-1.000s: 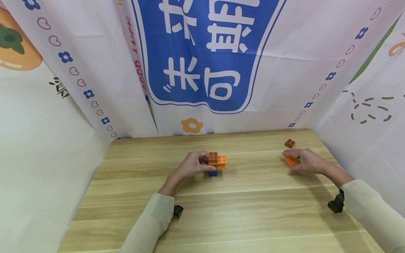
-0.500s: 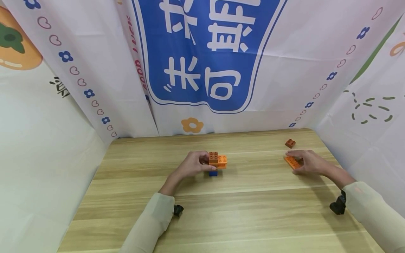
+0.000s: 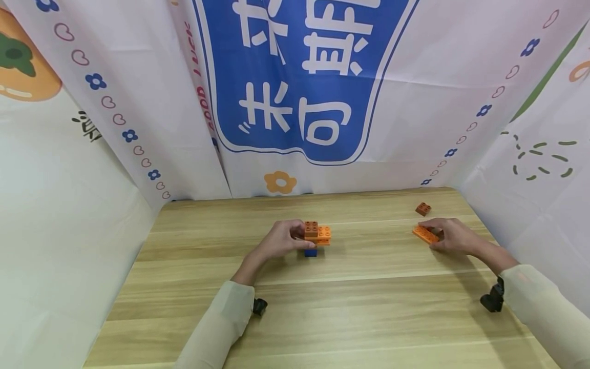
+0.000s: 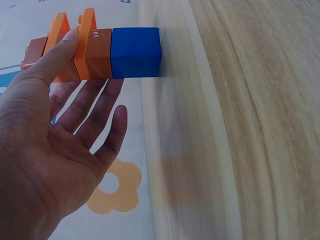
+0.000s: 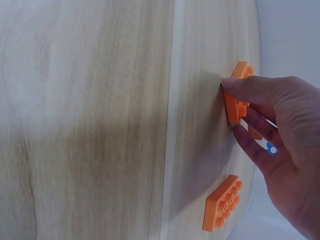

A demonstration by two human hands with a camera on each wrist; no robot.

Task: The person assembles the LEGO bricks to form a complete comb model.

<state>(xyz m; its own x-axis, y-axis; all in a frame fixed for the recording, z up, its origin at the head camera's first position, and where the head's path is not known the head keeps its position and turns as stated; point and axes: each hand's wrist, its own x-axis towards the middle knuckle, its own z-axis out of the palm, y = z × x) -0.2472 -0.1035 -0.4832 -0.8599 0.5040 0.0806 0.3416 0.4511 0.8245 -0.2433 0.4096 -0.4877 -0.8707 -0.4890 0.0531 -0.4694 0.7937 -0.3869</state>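
Observation:
In the left wrist view, my left hand [image 4: 65, 135] holds a stack of toy building bricks with thumb and fingers. Its blue brick [image 4: 136, 52] is at the bottom, and brown bricks alternate above it with two orange plates that jut out sideways. A brown brick [image 3: 311, 228] tops the upright stack. At the right, my right hand [image 3: 454, 237] pinches a flat orange building plate [image 3: 425, 234] between thumb and fingers, low over the table. Close by lies a second orange plate [image 5: 222, 202], which the head view does not show.
A single brown brick [image 3: 423, 208] lies beyond my right hand, near the table's far right corner. The wooden table [image 3: 322, 318] is bounded at the back and sides by white printed cloth [image 3: 405, 128]. A small black camera sits on each wrist.
My right hand has closed its thumb and fingers around the orange plate, and the plate has turned slightly. The left hand and the brick stack have stayed where they were.

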